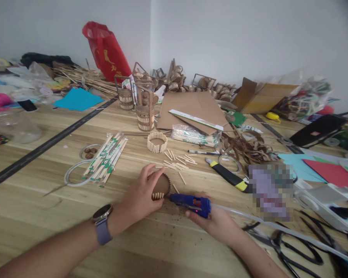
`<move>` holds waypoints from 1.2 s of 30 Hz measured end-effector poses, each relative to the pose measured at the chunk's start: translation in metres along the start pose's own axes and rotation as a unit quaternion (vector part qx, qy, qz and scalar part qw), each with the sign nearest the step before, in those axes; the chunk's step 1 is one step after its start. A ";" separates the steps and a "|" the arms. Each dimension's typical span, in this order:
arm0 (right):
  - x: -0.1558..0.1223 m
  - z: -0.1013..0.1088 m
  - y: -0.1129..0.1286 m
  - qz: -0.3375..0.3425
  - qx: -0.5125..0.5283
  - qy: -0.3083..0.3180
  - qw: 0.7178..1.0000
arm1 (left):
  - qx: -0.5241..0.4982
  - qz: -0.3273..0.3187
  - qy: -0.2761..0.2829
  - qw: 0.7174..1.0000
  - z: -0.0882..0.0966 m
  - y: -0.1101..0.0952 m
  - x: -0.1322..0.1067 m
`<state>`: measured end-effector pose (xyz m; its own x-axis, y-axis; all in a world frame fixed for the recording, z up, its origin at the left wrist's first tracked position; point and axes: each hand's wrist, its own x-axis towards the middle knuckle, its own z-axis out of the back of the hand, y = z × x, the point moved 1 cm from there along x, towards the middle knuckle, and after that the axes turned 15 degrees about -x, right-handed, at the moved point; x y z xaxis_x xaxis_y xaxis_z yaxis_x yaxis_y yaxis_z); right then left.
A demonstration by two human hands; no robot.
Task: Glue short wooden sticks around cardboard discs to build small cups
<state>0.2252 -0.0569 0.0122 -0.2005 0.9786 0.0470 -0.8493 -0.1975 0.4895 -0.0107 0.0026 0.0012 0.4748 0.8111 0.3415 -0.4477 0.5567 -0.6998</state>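
Observation:
My left hand [146, 191] grips the rim of a round brown cardboard disc [161, 184], fingers at its far left edge and thumb at its near side. Several short wooden sticks [157, 195] stand in a row along the disc's near edge. In my right hand [211, 221] is a blue glue gun [190, 204], a long clear glue stick trailing from its back to the lower right. Its nozzle meets the disc's near right rim, beside the sticks. Loose cut sticks [179, 160] lie just beyond, and a small ring basket edged with sticks [157, 142] sits behind them.
Wrapped chopsticks [106, 160] and tape rings lie at left. A utility knife [228, 175] and black scissors [284, 243] are at right. Cardboard sheets [191, 108], finished small wooden buckets [145, 116] and a red bag [106, 52] stand farther back.

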 end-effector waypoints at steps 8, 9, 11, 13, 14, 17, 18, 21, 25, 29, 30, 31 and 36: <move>0.000 0.000 -0.001 -0.007 -0.001 0.011 1.000 | 0.003 -0.008 -0.001 1.000 -0.001 0.002 0.000; 0.000 0.000 -0.001 -0.008 -0.001 0.014 1.000 | 0.002 -0.008 -0.001 1.000 -0.001 0.002 0.000; 0.000 -0.001 -0.001 -0.011 -0.004 0.019 1.000 | 0.004 -0.007 0.002 1.000 -0.001 0.001 0.000; 0.000 -0.001 -0.001 -0.013 -0.009 0.019 1.000 | 0.008 -0.005 0.007 1.000 0.000 0.000 0.000; 0.000 -0.001 -0.001 -0.013 -0.010 0.017 1.000 | 0.010 -0.004 0.009 1.000 0.000 0.000 0.000; 0.000 -0.002 -0.002 -0.011 -0.010 0.008 1.000 | 0.009 -0.007 0.011 1.000 0.000 0.000 0.000; 0.000 -0.002 -0.002 -0.010 -0.009 0.006 1.000 | 0.009 -0.007 0.011 1.000 0.000 0.000 0.001; 0.000 -0.002 -0.002 -0.011 -0.014 0.011 1.000 | 0.008 -0.005 0.012 1.000 0.000 0.001 0.001; 0.001 -0.002 -0.002 -0.010 -0.026 0.042 0.999 | 0.008 -0.006 0.013 1.000 0.000 0.001 0.000; 0.001 -0.002 -0.002 -0.005 -0.031 0.044 0.999 | 0.010 -0.009 0.013 1.000 0.000 0.001 0.001; 0.001 -0.002 -0.002 -0.003 -0.032 0.043 0.999 | 0.010 -0.010 0.012 1.000 0.000 0.001 0.001; 0.002 -0.002 -0.003 -0.001 -0.033 0.042 0.999 | 0.010 -0.010 0.012 1.000 0.000 0.001 0.001; 0.002 -0.003 -0.004 0.002 -0.030 0.018 0.999 | 0.013 -0.011 0.013 1.000 0.000 0.001 0.001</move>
<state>0.2269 -0.0547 0.0074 -0.2205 0.9752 0.0171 -0.8757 -0.2057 0.4369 -0.0112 0.0039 0.0006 0.5044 0.7943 0.3387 -0.4564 0.5782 -0.6762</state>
